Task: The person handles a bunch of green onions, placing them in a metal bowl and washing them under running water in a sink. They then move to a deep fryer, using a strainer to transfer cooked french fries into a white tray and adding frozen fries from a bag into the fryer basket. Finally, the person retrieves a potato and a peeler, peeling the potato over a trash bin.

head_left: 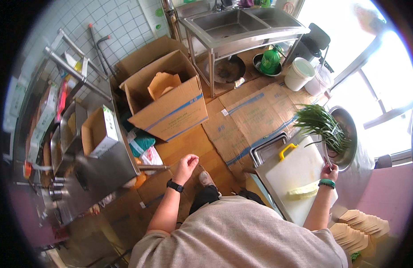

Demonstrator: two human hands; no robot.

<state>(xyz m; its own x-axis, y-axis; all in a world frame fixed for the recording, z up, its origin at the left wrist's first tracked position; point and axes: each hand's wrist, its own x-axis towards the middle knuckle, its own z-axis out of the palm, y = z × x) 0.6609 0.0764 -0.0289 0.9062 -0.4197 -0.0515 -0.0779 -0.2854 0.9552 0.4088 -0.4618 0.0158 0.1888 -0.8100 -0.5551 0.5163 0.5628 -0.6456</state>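
My right hand [329, 172] grips the near rim of a stainless steel basin [353, 144] on the right-hand counter. Long green leaves, like garlic chives [322, 125], lie in the basin and spill over its left rim. Beside the basin is a white cutting board [293, 171] with a yellow handle [288, 151] at its far edge. On the board, left of my right wrist, rests a pale yellow, elongated item [303, 191] whose kind I cannot tell. My left hand [187, 167] hangs over the floor with curled fingers and nothing visible in them.
A large cardboard box [176, 114] stands ahead, left of a steel double sink [223, 40]. White buckets [298, 75] and a green jug [270, 62] sit near the sink. Flattened cardboard [246, 117] covers the floor. A steel table [116, 160] with containers is at left; stacked paper boxes [348, 238] are at right.
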